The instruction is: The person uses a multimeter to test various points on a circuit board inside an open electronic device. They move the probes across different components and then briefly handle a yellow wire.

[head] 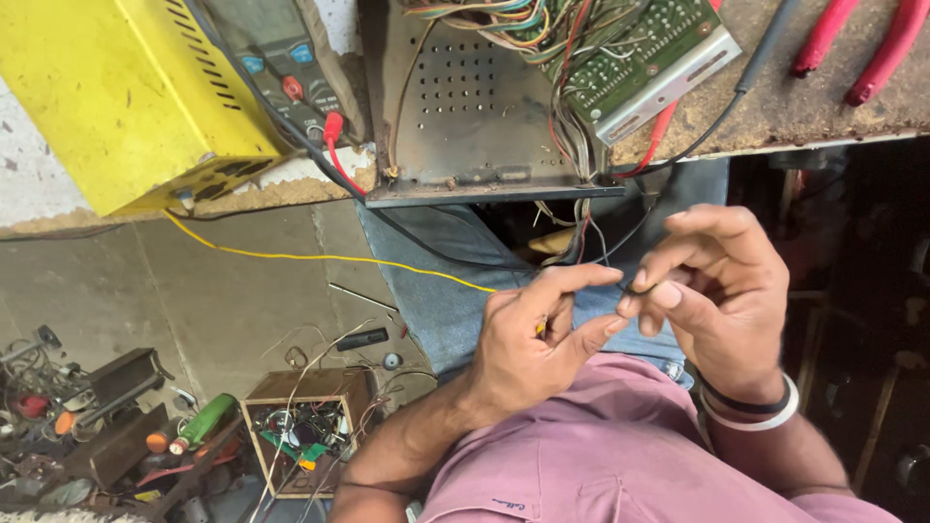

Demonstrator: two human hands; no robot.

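Note:
My left hand point(533, 339) pinches a thin yellow wire point(320, 258) that runs up left toward the yellow metal box point(116, 97). My right hand point(722, 291) holds the end of a thin dark wire point(620, 237) between thumb and fingers, right beside my left fingertips. Both hands hover over my lap, below a metal chassis point(465, 107) with a green circuit board point(639, 53) and a bundle of coloured wires. The wire ends between my fingertips are too small to make out.
A multimeter point(281, 58) with red and black leads leans on the yellow box. Red-handled pliers point(862, 44) lie on the workbench at top right. On the floor at left are a wooden box point(305, 426) of parts, a green bottle point(205, 421) and scrap electronics.

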